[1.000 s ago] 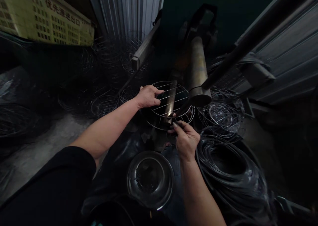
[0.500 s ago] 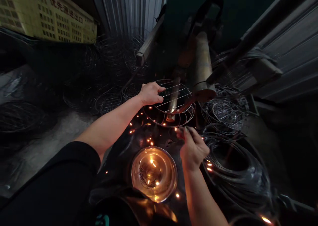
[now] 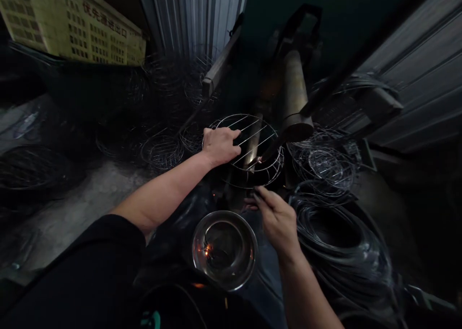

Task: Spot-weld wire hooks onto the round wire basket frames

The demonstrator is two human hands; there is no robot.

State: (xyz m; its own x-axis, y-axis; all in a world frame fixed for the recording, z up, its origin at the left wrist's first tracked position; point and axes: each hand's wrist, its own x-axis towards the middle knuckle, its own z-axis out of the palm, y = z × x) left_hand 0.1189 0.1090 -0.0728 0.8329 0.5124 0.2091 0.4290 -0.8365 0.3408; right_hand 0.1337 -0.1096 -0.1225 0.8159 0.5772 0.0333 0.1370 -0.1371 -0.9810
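A round wire rack point(image 3: 265, 137) with parallel cross bars and a lower ring sits around the lower metal rod of a machine. My left hand point(image 3: 221, 146) is closed on the rack's left side, thumb and forefinger over its bars. Just below the near rim, my right hand point(image 3: 276, 213) is closed in a pinch; what lies between its fingertips is too dark to make out. A thick upper cylinder point(image 3: 296, 93) with a dark arm reaches over the rack's right side. Beneath my hands stands a steel bowl point(image 3: 231, 284) holding thin wire pieces and a small orange glow.
Coils of wire point(image 3: 342, 252) lie at the right, below a pile of finished wire racks point(image 3: 327, 167). More wire racks point(image 3: 162, 151) lie at the left. A yellow crate point(image 3: 104, 37) stands at the upper left, and a wooden bar point(image 3: 220, 69) juts in from behind.
The bright sparks around the rack and bowl have mostly died out, and the scene has darkened. My right hand has shifted slightly down and left; my left hand stays on the rack.
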